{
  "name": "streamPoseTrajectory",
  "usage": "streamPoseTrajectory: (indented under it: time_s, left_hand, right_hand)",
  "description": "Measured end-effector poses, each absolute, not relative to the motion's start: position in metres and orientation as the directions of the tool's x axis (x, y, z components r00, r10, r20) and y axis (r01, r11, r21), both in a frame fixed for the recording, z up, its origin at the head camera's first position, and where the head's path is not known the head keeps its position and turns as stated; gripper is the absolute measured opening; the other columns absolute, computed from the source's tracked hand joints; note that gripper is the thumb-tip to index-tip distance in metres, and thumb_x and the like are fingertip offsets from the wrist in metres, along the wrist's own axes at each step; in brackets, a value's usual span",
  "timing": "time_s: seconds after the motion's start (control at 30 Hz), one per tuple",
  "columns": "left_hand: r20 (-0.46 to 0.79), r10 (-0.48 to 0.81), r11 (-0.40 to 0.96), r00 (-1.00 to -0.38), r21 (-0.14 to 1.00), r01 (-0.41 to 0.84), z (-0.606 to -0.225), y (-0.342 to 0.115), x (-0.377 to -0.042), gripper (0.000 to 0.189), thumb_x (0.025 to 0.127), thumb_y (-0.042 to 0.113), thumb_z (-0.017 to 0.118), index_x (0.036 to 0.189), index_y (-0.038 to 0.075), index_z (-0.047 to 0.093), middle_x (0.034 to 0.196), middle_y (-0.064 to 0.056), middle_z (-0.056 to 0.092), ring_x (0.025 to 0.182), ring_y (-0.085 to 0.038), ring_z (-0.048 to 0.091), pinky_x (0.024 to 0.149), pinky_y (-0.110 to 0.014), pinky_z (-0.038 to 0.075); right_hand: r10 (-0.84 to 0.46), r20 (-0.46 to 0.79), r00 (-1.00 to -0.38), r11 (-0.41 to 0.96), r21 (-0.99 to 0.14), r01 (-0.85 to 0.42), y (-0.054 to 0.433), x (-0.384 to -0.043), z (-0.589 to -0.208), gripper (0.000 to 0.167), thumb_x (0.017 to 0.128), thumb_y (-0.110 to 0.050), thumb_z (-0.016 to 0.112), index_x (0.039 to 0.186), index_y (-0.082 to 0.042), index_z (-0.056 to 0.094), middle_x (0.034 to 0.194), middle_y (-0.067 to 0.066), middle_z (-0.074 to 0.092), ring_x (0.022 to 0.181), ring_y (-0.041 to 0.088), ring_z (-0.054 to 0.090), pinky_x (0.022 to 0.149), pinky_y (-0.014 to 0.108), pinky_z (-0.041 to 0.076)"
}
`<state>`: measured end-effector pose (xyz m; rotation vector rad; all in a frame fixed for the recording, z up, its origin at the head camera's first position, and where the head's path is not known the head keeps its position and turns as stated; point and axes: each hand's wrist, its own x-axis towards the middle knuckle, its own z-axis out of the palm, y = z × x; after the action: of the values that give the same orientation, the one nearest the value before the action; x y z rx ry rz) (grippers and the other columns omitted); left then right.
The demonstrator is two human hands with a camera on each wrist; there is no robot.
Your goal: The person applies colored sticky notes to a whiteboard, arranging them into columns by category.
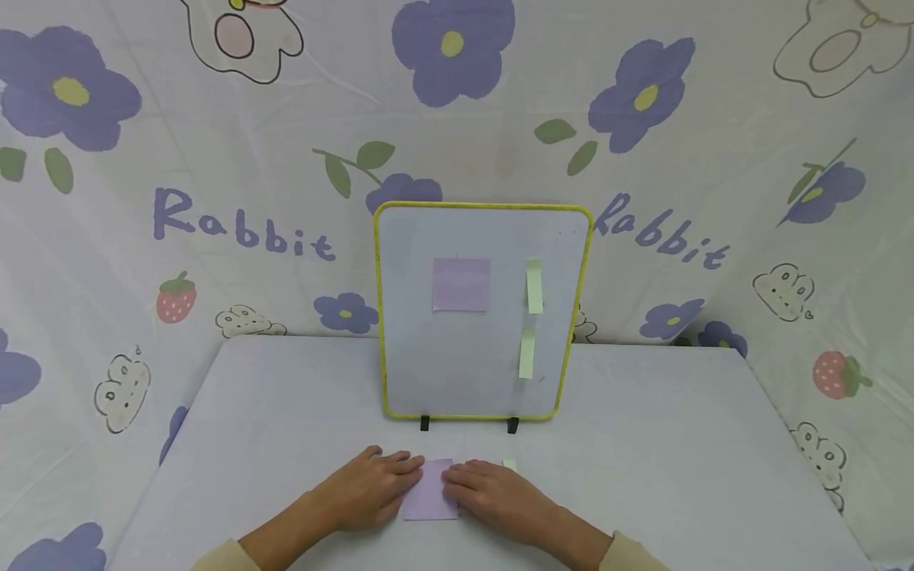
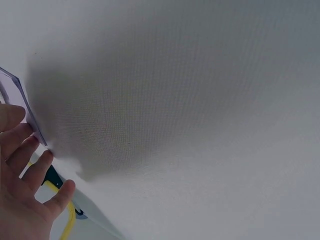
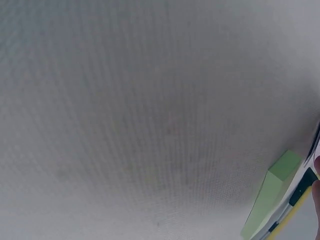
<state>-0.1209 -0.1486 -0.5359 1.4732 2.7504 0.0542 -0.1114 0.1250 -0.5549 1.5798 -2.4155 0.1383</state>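
A purple sticky note pad is low over the white table, between my two hands. My left hand grips its left edge; in the left wrist view the thumb and fingertips lie at the pad's edge. My right hand holds the right side, with its fingers bent over the purple face and its thumb hidden. Just beyond the right hand lies a green sticky note pad, partly covered by that hand. The right wrist view shows this green block near the right hand's fingertips.
A yellow-framed whiteboard stands upright behind the hands on black feet. A purple note and two narrow green notes, an upper strip and a lower strip, stick to it. Patterned cloth hangs behind the table.
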Motion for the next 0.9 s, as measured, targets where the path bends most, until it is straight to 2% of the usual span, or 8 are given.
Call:
streamPoseTrajectory:
  time_s: [0.13, 0.27, 0.43, 0.63, 0.73, 0.9]
  left_hand:
    - [0.003, 0.834, 0.552, -0.552, 0.032, 0.834, -0.536, -0.149, -0.121, 0.039, 0.097, 0.023, 0.058, 0.133, 0.01, 0.065, 0.14, -0.002, 0.059, 0.124, -0.021, 0.059, 0.091, -0.048, 0.05]
    - [-0.006, 0.828, 0.56, -0.56, 0.041, 0.828, -0.536, -0.148, -0.12, 0.038, 0.099, 0.023, 0.056, 0.134, 0.01, 0.064, 0.141, -0.002, 0.058, 0.125, -0.02, 0.058, 0.092, -0.047, 0.05]
    - [-0.007, 0.826, 0.563, -0.563, 0.052, 0.825, -0.538, -0.149, -0.121, 0.039, 0.099, 0.024, 0.055, 0.135, 0.011, 0.063, 0.142, -0.002, 0.058, 0.126, -0.021, 0.058, 0.093, -0.049, 0.049]
    - [0.018, 0.841, 0.54, -0.541, 0.033, 0.841, -0.544, -0.153, -0.122, 0.038, 0.099, 0.023, 0.056, 0.135, 0.012, 0.063, 0.14, -0.002, 0.059, 0.124, -0.02, 0.059, 0.091, -0.049, 0.05]
    - [0.0, 0.839, 0.543, -0.544, 0.025, 0.839, -0.54, -0.156, -0.121, 0.038, 0.098, 0.024, 0.057, 0.135, 0.013, 0.063, 0.141, -0.002, 0.059, 0.125, -0.02, 0.058, 0.093, -0.049, 0.05]
    - [0.038, 0.854, 0.519, -0.519, 0.0, 0.855, -0.539, -0.163, -0.12, 0.036, 0.096, 0.024, 0.06, 0.13, 0.013, 0.066, 0.137, -0.002, 0.061, 0.122, -0.019, 0.061, 0.09, -0.047, 0.05]
  right_hand:
    - [-0.879, 0.266, -0.397, 0.419, 0.032, -0.907, 0.124, -0.112, -0.555, 0.026, 0.091, -0.018, 0.073, 0.116, -0.013, 0.07, 0.124, 0.001, 0.068, 0.115, 0.014, 0.063, 0.101, 0.032, 0.047]
    - [-0.871, 0.304, -0.385, 0.406, 0.006, -0.914, 0.121, -0.112, -0.557, 0.023, 0.089, -0.016, 0.074, 0.112, -0.013, 0.07, 0.119, 0.001, 0.069, 0.113, 0.013, 0.064, 0.098, 0.032, 0.049]
    - [-0.876, 0.331, -0.351, 0.381, 0.03, -0.924, 0.117, -0.111, -0.559, 0.02, 0.088, -0.01, 0.074, 0.108, -0.012, 0.071, 0.113, 0.0, 0.07, 0.11, 0.012, 0.064, 0.096, 0.03, 0.049]
    - [-0.878, 0.302, -0.372, 0.401, 0.039, -0.915, 0.116, -0.109, -0.557, 0.017, 0.09, -0.011, 0.072, 0.107, -0.013, 0.073, 0.108, -0.003, 0.072, 0.106, 0.009, 0.065, 0.095, 0.029, 0.05]
    - [-0.869, 0.333, -0.367, 0.403, 0.042, -0.914, 0.115, -0.11, -0.557, 0.014, 0.089, -0.009, 0.072, 0.102, -0.014, 0.072, 0.103, -0.005, 0.072, 0.101, 0.007, 0.065, 0.092, 0.027, 0.051]
    - [-0.839, 0.418, -0.347, 0.399, 0.04, -0.916, 0.112, -0.111, -0.556, 0.014, 0.084, -0.004, 0.071, 0.095, -0.012, 0.07, 0.096, -0.006, 0.071, 0.092, 0.006, 0.066, 0.086, 0.025, 0.052]
